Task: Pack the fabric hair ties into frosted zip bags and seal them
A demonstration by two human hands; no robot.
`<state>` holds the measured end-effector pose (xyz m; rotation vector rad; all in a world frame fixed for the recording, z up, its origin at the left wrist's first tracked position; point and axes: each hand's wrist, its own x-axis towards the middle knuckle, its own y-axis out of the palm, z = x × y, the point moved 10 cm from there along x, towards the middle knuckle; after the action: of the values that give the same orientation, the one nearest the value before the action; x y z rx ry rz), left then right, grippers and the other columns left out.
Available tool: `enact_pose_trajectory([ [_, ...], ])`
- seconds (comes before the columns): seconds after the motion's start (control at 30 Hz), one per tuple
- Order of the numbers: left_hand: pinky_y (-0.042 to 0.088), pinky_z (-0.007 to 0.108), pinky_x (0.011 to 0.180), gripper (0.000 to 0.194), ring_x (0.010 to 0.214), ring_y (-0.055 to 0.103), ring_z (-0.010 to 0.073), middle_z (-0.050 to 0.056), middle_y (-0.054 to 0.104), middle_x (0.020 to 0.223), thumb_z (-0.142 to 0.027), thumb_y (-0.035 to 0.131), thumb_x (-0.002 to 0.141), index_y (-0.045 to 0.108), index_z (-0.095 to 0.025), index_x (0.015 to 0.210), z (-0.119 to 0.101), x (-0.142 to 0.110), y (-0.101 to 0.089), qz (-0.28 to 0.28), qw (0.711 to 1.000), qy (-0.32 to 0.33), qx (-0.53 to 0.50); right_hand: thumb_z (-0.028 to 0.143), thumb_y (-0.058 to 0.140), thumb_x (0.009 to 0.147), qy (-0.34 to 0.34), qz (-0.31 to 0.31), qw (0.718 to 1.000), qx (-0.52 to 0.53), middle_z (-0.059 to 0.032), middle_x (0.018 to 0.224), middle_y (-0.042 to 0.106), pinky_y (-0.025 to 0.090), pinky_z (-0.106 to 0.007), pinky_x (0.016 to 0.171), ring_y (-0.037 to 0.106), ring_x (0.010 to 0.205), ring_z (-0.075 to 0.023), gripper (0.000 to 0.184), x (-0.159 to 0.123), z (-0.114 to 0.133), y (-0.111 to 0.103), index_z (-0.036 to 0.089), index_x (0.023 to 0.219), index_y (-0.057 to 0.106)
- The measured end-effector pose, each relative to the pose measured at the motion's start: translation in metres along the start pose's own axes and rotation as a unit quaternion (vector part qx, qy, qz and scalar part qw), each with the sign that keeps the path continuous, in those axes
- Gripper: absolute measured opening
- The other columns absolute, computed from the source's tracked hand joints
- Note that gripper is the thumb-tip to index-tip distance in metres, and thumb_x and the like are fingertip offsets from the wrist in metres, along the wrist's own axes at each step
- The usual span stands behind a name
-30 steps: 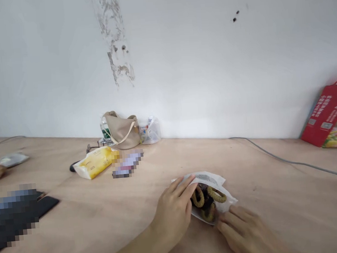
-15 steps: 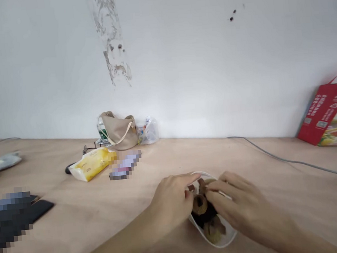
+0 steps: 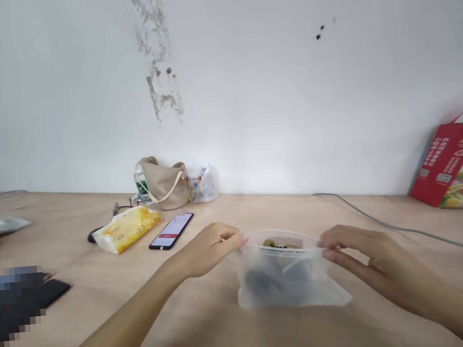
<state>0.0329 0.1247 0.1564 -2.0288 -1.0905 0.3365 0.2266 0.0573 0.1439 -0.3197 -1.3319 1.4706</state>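
Note:
A frosted, see-through plastic bag (image 3: 289,276) stands upright on the table, its mouth spread into an oval. My left hand (image 3: 217,245) pinches the left end of the rim between thumb and fingers. At the right end of the rim, my right hand (image 3: 368,258) pinches the edge in the same way. Some soft-looking brownish-yellow items (image 3: 280,243) show just inside the mouth. Dark, rounded shapes are visible dimly through the front wall, too blurred to name.
Left of the bag lie a phone (image 3: 172,231) and a yellow tissue pack (image 3: 125,228). Behind them stand a beige handbag (image 3: 165,184) and a small clear plastic bag (image 3: 205,184). A grey cable (image 3: 385,219) runs along the right, near a red shopping bag (image 3: 441,166).
Both hands have moved apart to opposite ends of the bag's rim; my right fingers have left the inside. The bag has tipped from mouth toward me to upright, hiding most of its contents.

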Motion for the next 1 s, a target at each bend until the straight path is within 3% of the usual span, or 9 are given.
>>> enact_pose_trajectory([
  [0.13,0.043,0.026,0.069,0.017,0.073,0.058,0.0178,-0.001,0.066,0.076,-0.032,0.071,0.067,0.063,-0.018,0.071,0.011,-0.013,0.009,0.014,0.999,-0.017,-0.032,0.040,0.046,0.092,0.043,-0.008,0.996,0.076,-0.0031,0.084,0.068,0.051,-0.028,0.067,0.063,0.077,-0.0190,0.025,-0.004,-0.004,-0.002,0.025,0.084,0.063],
  [0.23,0.043,0.025,0.067,0.015,0.068,0.056,0.0146,-0.001,0.063,0.075,-0.025,0.069,0.066,0.064,-0.018,0.078,0.021,-0.016,0.009,-0.034,0.993,-0.041,-0.107,0.040,0.047,0.091,0.077,-0.061,0.990,0.105,-0.0018,0.080,0.066,0.049,-0.027,0.066,0.062,0.074,-0.0184,0.024,-0.011,-0.012,-0.009,0.025,0.082,0.063],
  [0.37,0.043,0.023,0.059,0.038,0.058,0.051,0.0113,-0.007,0.050,0.064,-0.021,0.073,0.058,0.063,-0.020,0.094,0.031,-0.019,-0.001,-0.131,0.971,-0.050,-0.195,0.037,0.049,0.090,0.130,-0.072,0.981,0.122,0.0007,0.071,0.061,0.049,-0.026,0.061,0.061,0.068,-0.0168,0.018,-0.022,-0.035,-0.002,0.025,0.080,0.057],
  [0.47,0.043,0.022,0.056,0.032,0.055,0.049,0.0110,-0.006,0.050,0.059,-0.025,0.075,0.055,0.063,-0.018,0.084,0.035,-0.022,-0.008,-0.192,0.947,-0.049,-0.252,0.039,0.049,0.090,0.142,-0.101,0.975,0.137,0.0010,0.070,0.061,0.051,-0.027,0.061,0.062,0.066,-0.0172,0.015,-0.029,-0.050,-0.002,0.025,0.087,0.052],
  [0.53,0.044,0.023,0.055,0.021,0.055,0.051,0.0119,-0.003,0.054,0.059,-0.031,0.073,0.059,0.062,-0.017,0.071,0.033,-0.023,-0.003,-0.195,0.941,-0.054,-0.273,0.038,0.048,0.090,0.132,-0.102,0.979,0.113,-0.0007,0.074,0.064,0.053,-0.030,0.063,0.065,0.070,-0.0192,0.015,-0.028,-0.048,-0.003,0.025,0.097,0.053],
  [0.67,0.044,0.024,0.056,0.023,0.057,0.051,0.0129,-0.001,0.057,0.058,-0.037,0.062,0.072,0.063,-0.016,0.063,0.019,-0.026,0.012,-0.170,0.949,-0.058,-0.259,0.037,0.051,0.087,0.046,-0.116,0.992,0.001,-0.0051,0.103,0.068,0.051,-0.041,0.082,0.064,0.095,-0.0251,0.021,-0.005,0.002,-0.013,0.027,0.104,0.059],
  [0.77,0.043,0.023,0.057,0.022,0.059,0.052,0.0132,-0.001,0.058,0.061,-0.035,0.059,0.076,0.066,-0.016,0.068,0.004,-0.033,0.010,-0.191,0.954,-0.031,-0.227,0.033,0.045,0.093,-0.015,-0.120,0.993,-0.012,-0.0054,0.107,0.067,0.049,-0.038,0.084,0.062,0.098,-0.0224,0.021,0.026,0.056,-0.013,0.026,0.105,0.061],
  [0.87,0.043,0.023,0.060,0.019,0.064,0.054,0.0143,0.000,0.062,0.067,-0.032,0.057,0.078,0.066,-0.017,0.073,-0.007,-0.040,0.006,-0.205,0.961,-0.006,-0.183,0.024,0.046,0.093,-0.065,-0.057,0.994,-0.061,-0.0049,0.102,0.068,0.045,-0.041,0.085,0.062,0.095,-0.0226,0.019,0.060,0.099,0.009,0.023,0.103,0.062],
  [1.0,0.042,0.023,0.058,0.018,0.060,0.051,0.0131,-0.001,0.059,0.064,-0.030,0.055,0.080,0.064,-0.017,0.072,-0.010,-0.047,-0.002,-0.220,0.964,0.011,-0.148,0.011,0.046,0.091,-0.113,0.002,0.982,-0.152,0.0003,0.077,0.067,0.036,-0.043,0.093,0.063,0.073,-0.0171,0.021,0.075,0.114,0.037,0.020,0.079,0.060],
])
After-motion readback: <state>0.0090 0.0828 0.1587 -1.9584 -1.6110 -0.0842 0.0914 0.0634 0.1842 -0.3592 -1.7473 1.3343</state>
